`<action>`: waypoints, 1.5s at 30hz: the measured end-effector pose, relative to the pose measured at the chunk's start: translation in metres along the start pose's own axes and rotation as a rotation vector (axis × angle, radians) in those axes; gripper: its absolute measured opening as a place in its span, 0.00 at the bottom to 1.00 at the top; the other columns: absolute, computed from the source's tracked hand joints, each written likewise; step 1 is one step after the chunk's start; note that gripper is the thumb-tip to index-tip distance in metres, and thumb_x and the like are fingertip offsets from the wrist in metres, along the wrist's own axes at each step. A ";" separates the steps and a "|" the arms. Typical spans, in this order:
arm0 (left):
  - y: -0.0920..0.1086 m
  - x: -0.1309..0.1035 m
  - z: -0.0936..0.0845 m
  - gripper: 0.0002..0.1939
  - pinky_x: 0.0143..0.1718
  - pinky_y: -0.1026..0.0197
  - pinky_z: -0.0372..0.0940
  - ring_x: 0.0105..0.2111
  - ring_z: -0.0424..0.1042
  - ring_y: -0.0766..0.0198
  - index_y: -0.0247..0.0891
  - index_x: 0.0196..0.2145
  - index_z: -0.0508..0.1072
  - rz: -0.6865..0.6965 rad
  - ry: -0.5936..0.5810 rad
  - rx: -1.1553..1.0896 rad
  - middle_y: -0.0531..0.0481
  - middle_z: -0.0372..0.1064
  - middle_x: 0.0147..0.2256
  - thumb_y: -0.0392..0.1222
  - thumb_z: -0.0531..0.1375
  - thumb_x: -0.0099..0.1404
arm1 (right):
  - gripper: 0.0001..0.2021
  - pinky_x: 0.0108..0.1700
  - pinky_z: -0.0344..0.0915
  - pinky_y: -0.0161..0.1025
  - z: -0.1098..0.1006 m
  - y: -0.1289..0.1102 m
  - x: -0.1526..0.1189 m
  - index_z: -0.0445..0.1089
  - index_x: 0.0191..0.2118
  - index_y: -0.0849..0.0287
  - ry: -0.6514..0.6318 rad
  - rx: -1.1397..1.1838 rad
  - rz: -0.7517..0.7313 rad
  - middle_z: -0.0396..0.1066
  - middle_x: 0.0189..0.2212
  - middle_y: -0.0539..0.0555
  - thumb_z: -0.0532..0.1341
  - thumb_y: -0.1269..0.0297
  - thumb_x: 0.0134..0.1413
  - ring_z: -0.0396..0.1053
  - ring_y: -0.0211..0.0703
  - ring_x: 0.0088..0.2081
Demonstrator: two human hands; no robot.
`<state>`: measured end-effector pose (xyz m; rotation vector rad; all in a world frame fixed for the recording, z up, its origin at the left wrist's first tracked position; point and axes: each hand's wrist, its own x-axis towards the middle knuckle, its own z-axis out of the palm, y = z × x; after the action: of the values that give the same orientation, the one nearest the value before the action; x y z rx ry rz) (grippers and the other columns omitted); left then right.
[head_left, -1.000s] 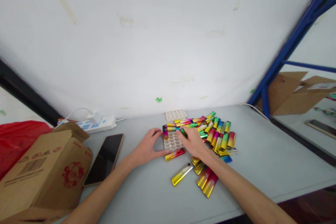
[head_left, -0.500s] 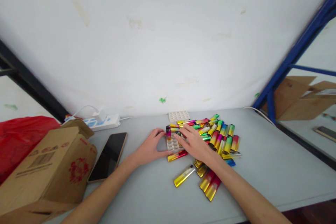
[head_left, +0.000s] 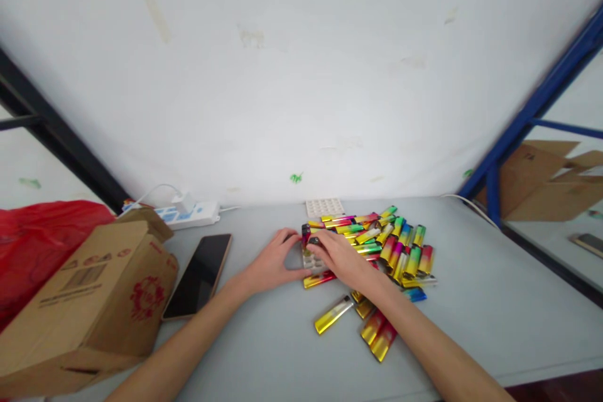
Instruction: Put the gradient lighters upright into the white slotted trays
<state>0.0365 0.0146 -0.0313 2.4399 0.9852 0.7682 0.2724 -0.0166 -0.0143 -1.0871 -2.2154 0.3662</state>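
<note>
A small white tray with rows of holes (head_left: 312,262) lies on the table between my hands. My left hand (head_left: 270,265) steadies it at the left side, thumb at the near corner and fingers at the far one. One purple-red lighter (head_left: 305,232) stands upright in the tray's far left corner. Right beside it, my right hand (head_left: 346,259) pinches a lighter (head_left: 315,240) with a dark top, held upright over the tray; its lower part is mostly hidden. A loose heap of shiny multicoloured lighters (head_left: 387,247) spreads to the right, partly under my right forearm.
Another white holed tray (head_left: 325,206) lies by the wall. A yellow-silver lighter (head_left: 333,315) lies nearer me. On the left are a phone (head_left: 198,276), a cardboard box (head_left: 89,301), a red plastic bag (head_left: 42,232) and a power strip (head_left: 198,216). A blue frame (head_left: 527,113) borders the right.
My right hand has moved slightly left and brought its lighter next to the standing one at the far left corner. My left hand stays on the tray. The view has shifted a little.
</note>
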 end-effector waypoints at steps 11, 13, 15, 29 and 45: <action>-0.006 -0.001 0.001 0.31 0.65 0.41 0.70 0.60 0.73 0.44 0.42 0.57 0.75 0.001 -0.005 0.021 0.40 0.71 0.58 0.60 0.74 0.64 | 0.12 0.48 0.73 0.45 -0.001 -0.001 0.004 0.73 0.53 0.59 -0.046 -0.253 0.066 0.82 0.47 0.61 0.58 0.56 0.80 0.81 0.54 0.48; -0.006 0.000 0.001 0.31 0.66 0.40 0.70 0.60 0.73 0.44 0.42 0.57 0.76 0.006 -0.008 0.022 0.39 0.71 0.58 0.62 0.74 0.64 | 0.14 0.48 0.73 0.45 0.001 -0.006 0.006 0.72 0.56 0.59 -0.059 -0.284 0.083 0.82 0.49 0.62 0.58 0.55 0.80 0.81 0.55 0.48; -0.006 0.000 0.001 0.31 0.66 0.40 0.70 0.60 0.73 0.43 0.41 0.56 0.76 0.004 -0.006 0.024 0.39 0.71 0.59 0.63 0.73 0.64 | 0.16 0.50 0.73 0.47 0.004 -0.014 0.009 0.72 0.58 0.60 -0.069 -0.350 0.118 0.83 0.49 0.63 0.57 0.53 0.80 0.82 0.56 0.48; -0.008 -0.001 0.000 0.35 0.66 0.39 0.71 0.61 0.73 0.42 0.41 0.58 0.75 -0.036 -0.013 0.077 0.39 0.71 0.60 0.67 0.72 0.64 | 0.19 0.59 0.67 0.48 -0.072 0.015 -0.010 0.75 0.56 0.60 -0.053 -0.671 0.618 0.80 0.53 0.66 0.51 0.56 0.82 0.78 0.56 0.56; -0.006 0.001 -0.001 0.35 0.65 0.39 0.72 0.60 0.74 0.42 0.42 0.57 0.76 -0.021 -0.004 0.074 0.39 0.72 0.59 0.68 0.72 0.64 | 0.19 0.55 0.71 0.51 -0.092 0.056 -0.029 0.72 0.60 0.66 -0.082 -0.654 0.929 0.77 0.55 0.73 0.56 0.55 0.79 0.78 0.63 0.56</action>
<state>0.0335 0.0192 -0.0340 2.4882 1.0541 0.7317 0.3794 -0.0070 0.0155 -2.4768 -1.7788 0.0376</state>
